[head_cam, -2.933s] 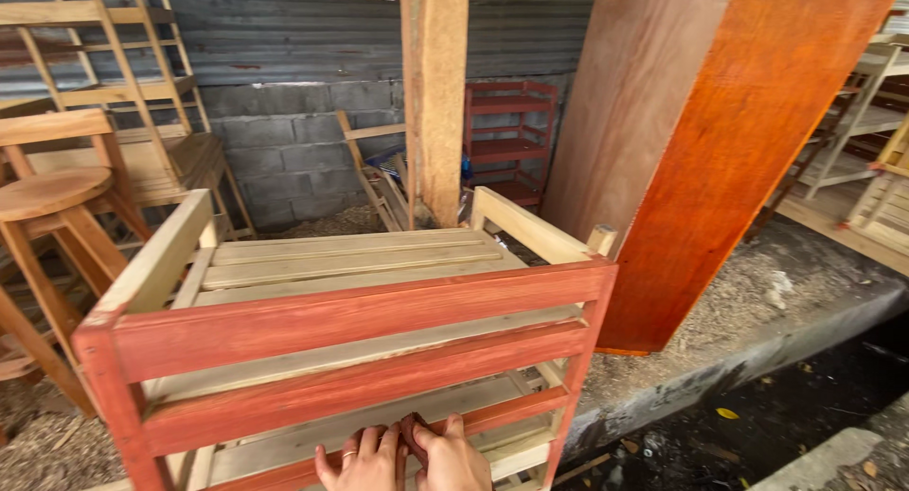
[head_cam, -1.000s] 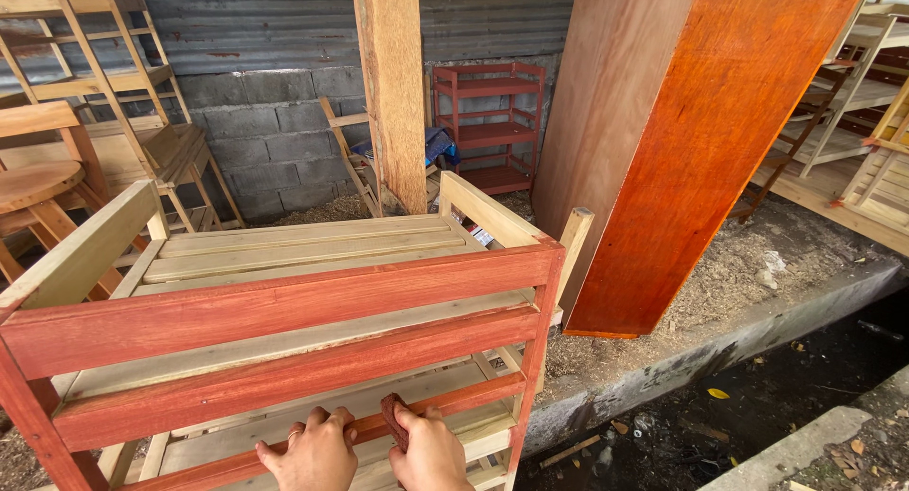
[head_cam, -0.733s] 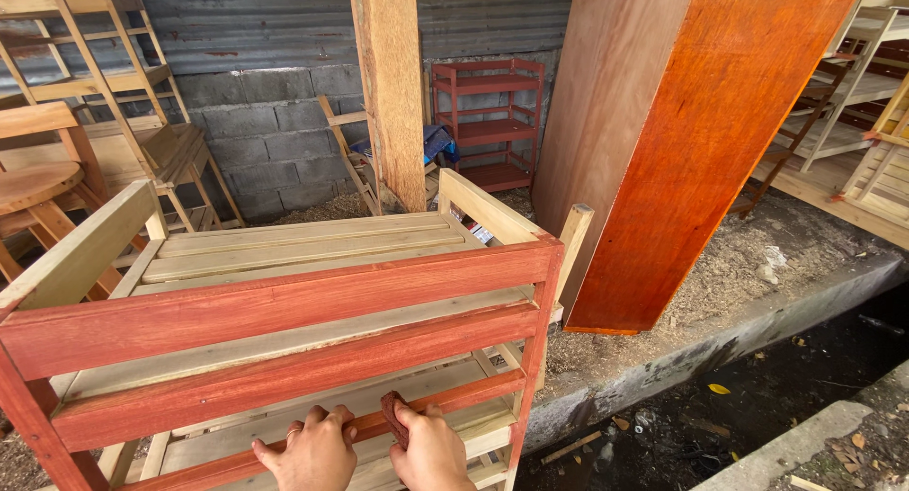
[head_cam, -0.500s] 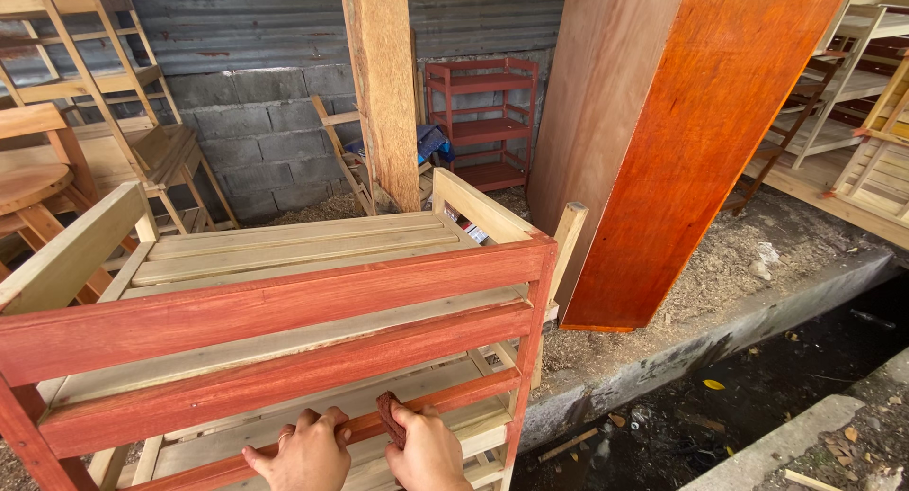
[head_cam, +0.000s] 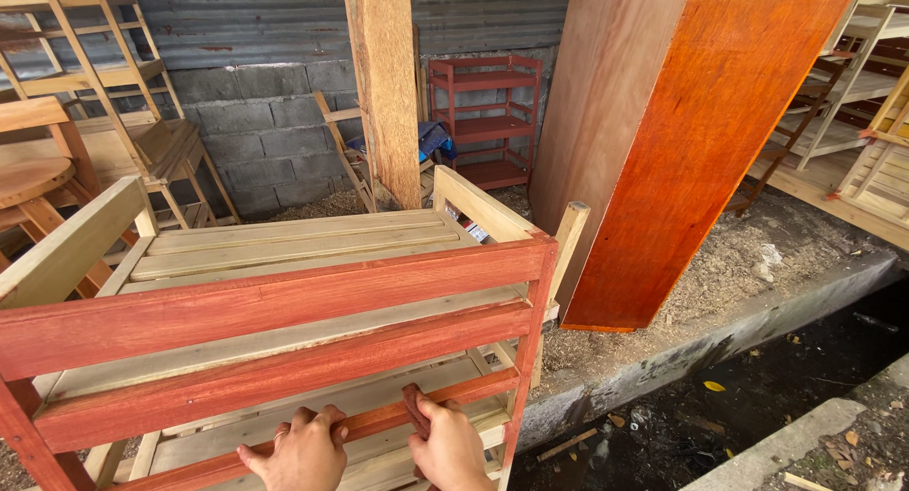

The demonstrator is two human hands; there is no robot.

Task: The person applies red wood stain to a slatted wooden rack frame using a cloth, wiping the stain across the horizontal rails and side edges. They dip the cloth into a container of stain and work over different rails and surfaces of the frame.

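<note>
Left hand (head_cam: 301, 450): fingers curled over the lowest red rail (head_cam: 284, 444) of the slatted rack (head_cam: 284, 292).
Right hand (head_cam: 450, 446): pinching a small dark red piece (head_cam: 414, 408) (kind unclear) against that rail.
Ahead: timber post (head_cam: 383, 84), red shelf unit (head_cam: 485, 122).
Right: tall orange cabinet (head_cam: 691, 141) leaning just beside the rack.

Both hands (head_cam: 379, 448) gripping red-stained slatted rack (head_cam: 284, 302), tall orange cabinet (head_cam: 691, 141) beside
</note>
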